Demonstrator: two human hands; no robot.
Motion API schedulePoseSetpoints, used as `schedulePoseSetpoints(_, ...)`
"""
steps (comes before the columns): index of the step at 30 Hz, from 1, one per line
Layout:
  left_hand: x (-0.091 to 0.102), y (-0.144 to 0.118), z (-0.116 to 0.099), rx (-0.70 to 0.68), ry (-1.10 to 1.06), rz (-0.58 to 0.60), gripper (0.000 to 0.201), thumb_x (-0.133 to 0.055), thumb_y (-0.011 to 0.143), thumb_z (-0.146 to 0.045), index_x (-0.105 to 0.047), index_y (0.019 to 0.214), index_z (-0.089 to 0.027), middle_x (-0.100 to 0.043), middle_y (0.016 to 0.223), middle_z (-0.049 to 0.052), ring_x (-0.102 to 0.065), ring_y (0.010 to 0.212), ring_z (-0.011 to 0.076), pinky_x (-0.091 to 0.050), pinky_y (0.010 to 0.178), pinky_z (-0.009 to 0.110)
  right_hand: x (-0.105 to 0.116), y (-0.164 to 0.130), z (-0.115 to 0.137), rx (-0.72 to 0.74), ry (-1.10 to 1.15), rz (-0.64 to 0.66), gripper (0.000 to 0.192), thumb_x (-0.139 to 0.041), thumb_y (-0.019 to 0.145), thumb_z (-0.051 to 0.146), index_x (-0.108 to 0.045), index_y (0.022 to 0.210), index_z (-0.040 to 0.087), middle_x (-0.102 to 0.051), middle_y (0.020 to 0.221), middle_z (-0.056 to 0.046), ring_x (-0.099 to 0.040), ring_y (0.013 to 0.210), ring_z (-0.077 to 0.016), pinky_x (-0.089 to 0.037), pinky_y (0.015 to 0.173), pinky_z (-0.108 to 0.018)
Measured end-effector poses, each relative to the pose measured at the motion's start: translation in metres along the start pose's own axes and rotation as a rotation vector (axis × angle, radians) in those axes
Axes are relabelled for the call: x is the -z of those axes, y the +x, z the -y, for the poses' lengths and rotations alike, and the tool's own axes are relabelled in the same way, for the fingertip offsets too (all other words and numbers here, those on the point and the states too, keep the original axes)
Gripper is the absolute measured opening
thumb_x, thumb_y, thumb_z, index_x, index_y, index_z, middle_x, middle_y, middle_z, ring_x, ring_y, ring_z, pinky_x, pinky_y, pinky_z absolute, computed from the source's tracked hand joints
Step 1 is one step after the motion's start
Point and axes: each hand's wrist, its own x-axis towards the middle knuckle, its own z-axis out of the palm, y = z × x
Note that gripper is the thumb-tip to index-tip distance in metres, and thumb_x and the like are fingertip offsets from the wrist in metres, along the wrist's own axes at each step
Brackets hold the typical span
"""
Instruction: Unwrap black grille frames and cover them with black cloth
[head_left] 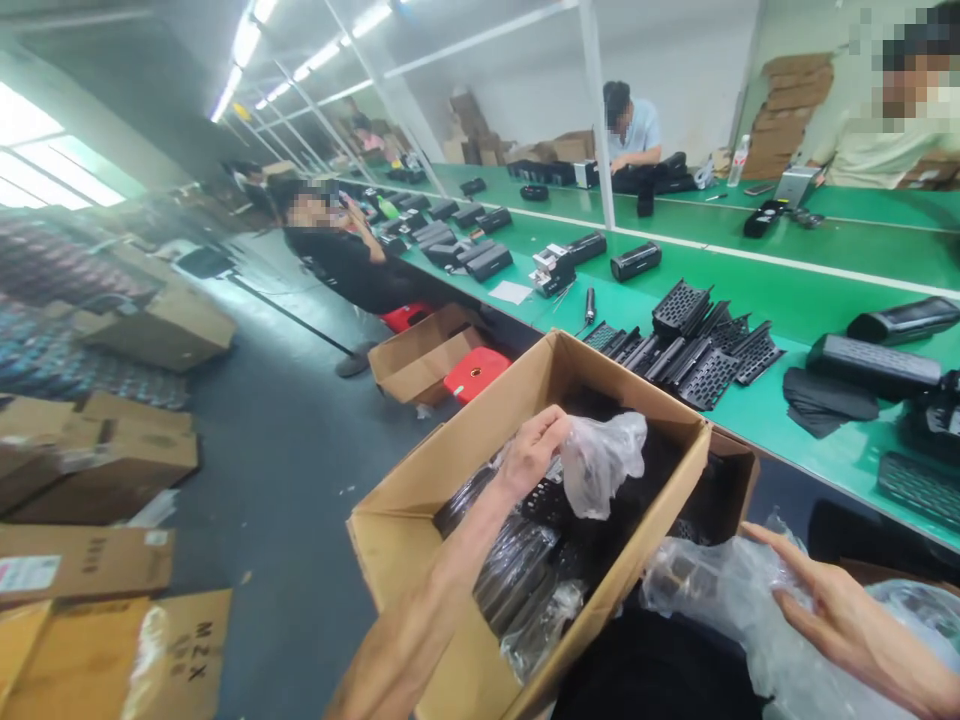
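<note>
Reaching into cardboard box (420,480) — left hand (531,450) pinching plastic bag (600,462) above black perforated parts (544,503), long axes toward far corner. Right hand (832,605) flat, unclenched, on loose plastic wrap (720,585) — outside box, farther off.

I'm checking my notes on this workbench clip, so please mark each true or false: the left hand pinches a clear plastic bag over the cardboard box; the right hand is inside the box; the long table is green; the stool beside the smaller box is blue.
1. The left hand pinches a crumpled clear plastic bag over the open brown cardboard box: true.
2. The right hand is inside that box: false, it rests on clear plastic wrapping outside it.
3. The long table is green: true.
4. The stool is blue: false, it is red.
</note>
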Motion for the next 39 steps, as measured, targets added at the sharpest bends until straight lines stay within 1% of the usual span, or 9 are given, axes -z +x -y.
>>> schedulePoseSetpoints(5,-0.018,0.015,-0.017,0.048,-0.482,-0.035,0.041,-0.075,0.077,-0.048,-0.048,0.069,-0.019,-0.048,0.057,-0.004,-0.046,0.052,0.01,-0.039,0.05,0.022,0.004,0.019,0.019,0.056,0.095,0.214,0.027,-0.055,0.083,0.026,-0.078,0.097,0.025,-0.07,0.114,-0.008,-0.066,0.072,-0.0183,-0.055,0.063,-0.028)
schedulePoseSetpoints(10,-0.027,0.02,-0.042,0.053,-0.682,-0.02,0.043,-0.071,0.08,-0.04,-0.034,0.071,-0.02,-0.043,0.06,-0.006,-0.042,0.05,0.0076,-0.039,0.05,0.021,-0.012,0.068,0.044,-0.031,0.284,0.219,0.073,-0.058,0.086,0.031,-0.044,0.156,0.019,-0.069,0.09,-0.005,-0.06,0.067,-0.0179,-0.051,0.066,-0.03)
schedulePoseSetpoints(14,-0.029,0.011,-0.053,0.105,-0.722,0.049,0.047,-0.066,0.083,-0.037,-0.024,0.071,-0.021,-0.031,0.057,-0.007,-0.031,0.044,0.0061,-0.038,0.049,0.022,-0.028,0.123,0.078,-0.014,0.418,0.256,0.098,-0.067,0.08,0.034,-0.023,0.165,0.013,-0.068,0.086,-0.004,-0.062,0.073,-0.0182,-0.05,0.073,-0.031)
schedulePoseSetpoints(18,-0.019,0.004,-0.048,0.134,-0.724,0.072,0.048,-0.064,0.085,-0.038,-0.022,0.07,-0.021,-0.028,0.056,-0.007,-0.028,0.042,0.0061,-0.038,0.048,0.022,-0.034,0.148,0.113,0.133,0.288,0.137,0.034,-0.057,0.086,0.035,-0.075,0.111,0.018,-0.072,0.088,-0.005,-0.063,0.084,-0.0204,-0.046,0.082,-0.032)
schedulePoseSetpoints(23,0.012,0.002,-0.02,0.084,-0.781,-0.122,0.047,-0.072,0.076,-0.035,-0.029,0.066,-0.021,-0.037,0.053,-0.008,-0.035,0.043,0.0064,-0.036,0.044,0.019,-0.01,0.138,0.12,0.104,0.219,0.142,0.031,-0.048,0.089,0.041,-0.067,0.08,0.018,-0.061,0.072,-0.001,-0.051,0.065,-0.0146,-0.035,0.06,-0.025)
schedulePoseSetpoints(27,0.021,0.007,-0.002,0.137,-0.869,-0.294,0.031,-0.071,0.076,-0.027,-0.042,0.068,-0.019,-0.048,0.055,-0.007,-0.045,0.045,0.0073,-0.046,0.05,0.02,0.006,0.128,0.116,0.129,-0.013,0.122,0.036,-0.049,0.086,0.035,-0.067,0.113,0.02,-0.058,0.069,0.001,-0.05,0.062,-0.0156,-0.036,0.063,-0.027)
schedulePoseSetpoints(33,-0.014,0.022,-0.003,0.405,-1.022,-0.261,0.022,-0.061,0.089,-0.027,-0.054,0.07,-0.017,-0.06,0.059,0.0,-0.058,0.051,0.0134,-0.058,0.064,0.03,-0.027,0.12,0.127,0.13,-0.133,0.203,0.1,-0.07,0.078,0.039,-0.023,0.165,0.022,-0.064,0.079,-0.001,-0.059,0.075,-0.0228,-0.042,0.075,-0.031)
schedulePoseSetpoints(37,-0.054,0.024,-0.005,0.53,-1.066,-0.063,0.025,-0.06,0.093,-0.034,-0.057,0.077,-0.016,-0.065,0.068,0.005,-0.067,0.067,0.0196,-0.06,0.079,0.038,-0.05,0.129,0.121,0.156,0.046,0.124,0.045,-0.056,0.083,0.036,-0.072,0.122,0.02,-0.067,0.082,-0.005,-0.06,0.077,-0.0212,-0.042,0.074,-0.029)
schedulePoseSetpoints(39,-0.064,0.02,-0.001,0.439,-1.052,-0.074,0.028,-0.063,0.092,-0.042,-0.058,0.084,-0.015,-0.067,0.079,0.008,-0.069,0.08,0.0219,-0.059,0.085,0.04,-0.047,0.129,0.109,0.095,0.145,0.04,0.034,-0.049,0.083,0.039,-0.074,0.089,0.017,-0.064,0.076,-0.004,-0.058,0.073,-0.0187,-0.041,0.069,-0.026)
